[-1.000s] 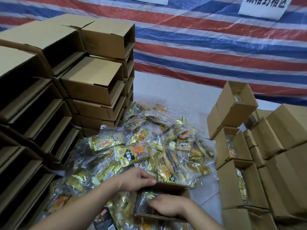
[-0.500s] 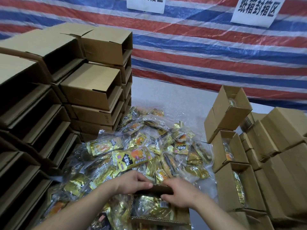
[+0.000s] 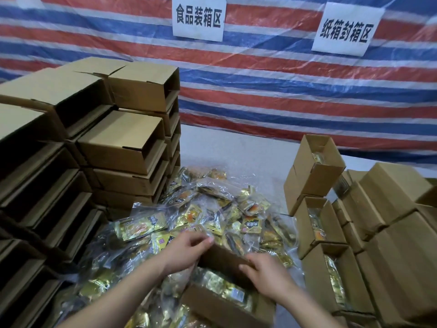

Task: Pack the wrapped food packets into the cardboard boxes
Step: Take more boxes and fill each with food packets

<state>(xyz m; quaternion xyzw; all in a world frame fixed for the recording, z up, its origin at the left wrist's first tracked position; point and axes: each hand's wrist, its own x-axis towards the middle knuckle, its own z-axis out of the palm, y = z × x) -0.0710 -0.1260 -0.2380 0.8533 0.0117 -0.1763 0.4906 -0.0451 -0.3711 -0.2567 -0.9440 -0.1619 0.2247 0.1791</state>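
Presently, the scene is being read as follows.

Left hand: the left hand [image 3: 186, 250] is being held at lower centre of the frame, its forearm reaching in from the bottom left; its fingers are being curled over the far left corner of the open box, whose rim is being gripped.

Right hand: the right hand [image 3: 262, 271] is being held just right of it, forearm entering from the bottom right; its fingers and thumb are being closed on the box's far flap, which is being pinched.

Open box: the cardboard box [image 3: 212, 304] is being held between both hands at bottom centre, lying on the heap, with its far flap [image 3: 224, 258] being kept upright.

Packed contents: gold wrapped packets [image 3: 227, 288] are being shown lying inside the box, below the flap.

Loose packets: a heap of wrapped food packets [image 3: 212, 214] in clear and gold wrap is being spread across the middle of the frame, on the pale table [image 3: 236, 150].

Empty boxes: stacks of empty cardboard boxes [image 3: 123, 143], lying on their sides, are being shown at left and upper left.

Filled boxes: boxes with packets inside [image 3: 316, 223] are being stacked at right.

Backdrop: a red, white and blue striped tarpaulin [image 3: 283, 91] is being hung across the top, with two white paper signs [image 3: 198, 17] being fixed to it.
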